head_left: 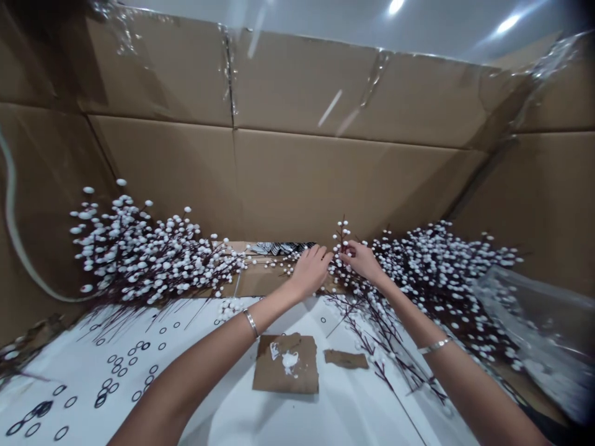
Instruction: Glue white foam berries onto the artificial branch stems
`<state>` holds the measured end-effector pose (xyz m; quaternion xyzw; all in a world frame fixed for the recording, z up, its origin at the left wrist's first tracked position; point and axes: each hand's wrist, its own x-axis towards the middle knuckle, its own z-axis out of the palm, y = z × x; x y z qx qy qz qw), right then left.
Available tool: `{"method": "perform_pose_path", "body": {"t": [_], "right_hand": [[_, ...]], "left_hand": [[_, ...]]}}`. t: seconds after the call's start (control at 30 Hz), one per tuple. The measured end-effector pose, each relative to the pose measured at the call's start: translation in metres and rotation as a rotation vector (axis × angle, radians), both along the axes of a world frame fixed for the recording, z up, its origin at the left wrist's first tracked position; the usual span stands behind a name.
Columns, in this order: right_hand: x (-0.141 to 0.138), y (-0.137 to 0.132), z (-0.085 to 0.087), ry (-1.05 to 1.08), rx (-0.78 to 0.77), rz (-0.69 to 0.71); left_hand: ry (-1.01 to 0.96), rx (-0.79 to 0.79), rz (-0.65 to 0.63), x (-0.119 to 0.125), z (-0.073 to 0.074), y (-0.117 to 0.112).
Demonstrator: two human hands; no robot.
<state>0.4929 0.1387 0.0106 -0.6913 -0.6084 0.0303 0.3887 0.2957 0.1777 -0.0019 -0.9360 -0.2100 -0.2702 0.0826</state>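
White surface [218,396] with small black rings [111,371] scattered on the left. Cardboard square [302,371] with white blobs [290,362] at center, cardboard strip [346,359] just beside it. Berry stems [372,341] lie across the right.

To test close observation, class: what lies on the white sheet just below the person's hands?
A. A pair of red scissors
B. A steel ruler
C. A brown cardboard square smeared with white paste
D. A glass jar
C: a brown cardboard square with white paste on it lies on the white printed sheet.
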Motion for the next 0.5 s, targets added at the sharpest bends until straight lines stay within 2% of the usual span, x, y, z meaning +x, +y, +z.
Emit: {"method": "perform_pose_path", "body": {"t": [0.07, 0.17, 0.33, 0.5], "right_hand": [[0.003, -0.001, -0.002, 0.053, 0.004, 0.035], [0.010, -0.002, -0.006, 0.143, 0.000, 0.054], [0.022, -0.003, -0.011, 0.309, -0.007, 0.054], [0.024, -0.005, -0.010, 0.438, -0.030, 0.080]], "left_hand": [[0.047, 0.037, 0.005, 0.020, -0.003, 0.009], [0.104, 0.076, -0.008, 0.033, -0.006, 0.018], [0.090, 0.117, -0.009, 0.029, -0.006, 0.022], [0.028, 0.182, -0.027, 0.034, -0.004, 0.011]]}}
